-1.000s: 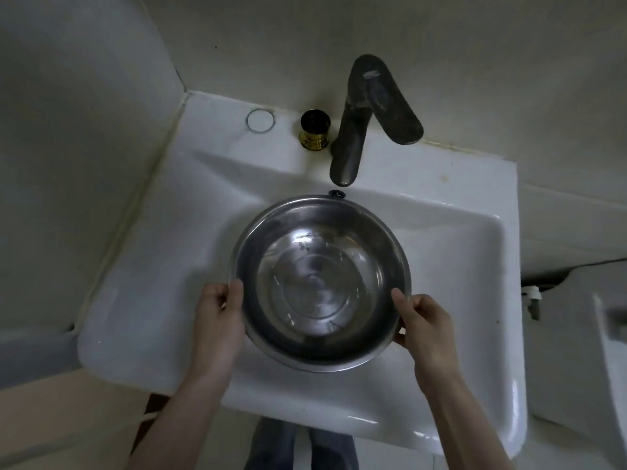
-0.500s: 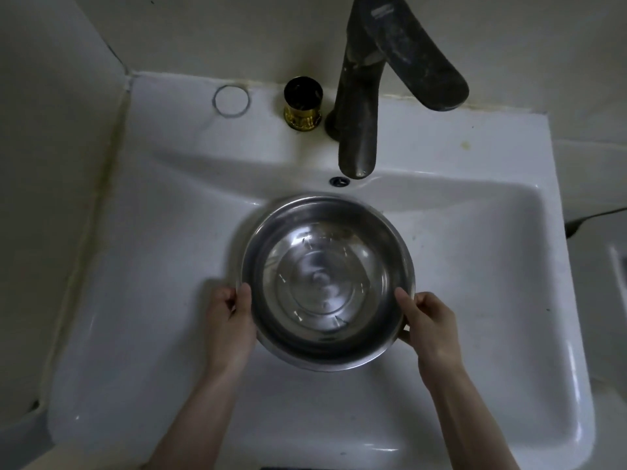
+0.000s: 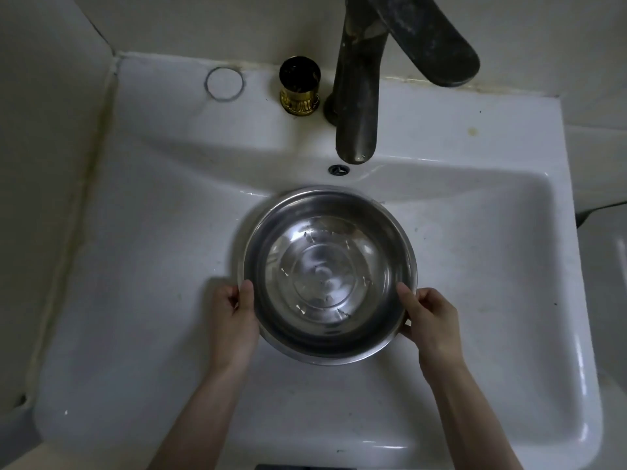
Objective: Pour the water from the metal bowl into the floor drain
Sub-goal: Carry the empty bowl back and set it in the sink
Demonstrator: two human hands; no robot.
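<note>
A round metal bowl point(image 3: 327, 276) sits level in the middle of a white sink point(image 3: 152, 232), below the dark tap. Clear water lies in the bowl, and its ringed bottom shows through. My left hand point(image 3: 234, 320) grips the bowl's left rim, thumb over the edge. My right hand point(image 3: 429, 320) grips the right rim the same way. No floor drain is in view.
A dark tap point(image 3: 359, 89) with a long lever point(image 3: 431, 39) rises at the back of the sink. A small gold-based cup point(image 3: 300, 86) stands left of it. An overflow hole point(image 3: 338, 169) sits under the spout. Walls close in on the left and back.
The view has come closer and further over the sink. Both hands keep the same grip on the bowl, which stays in the basin.
</note>
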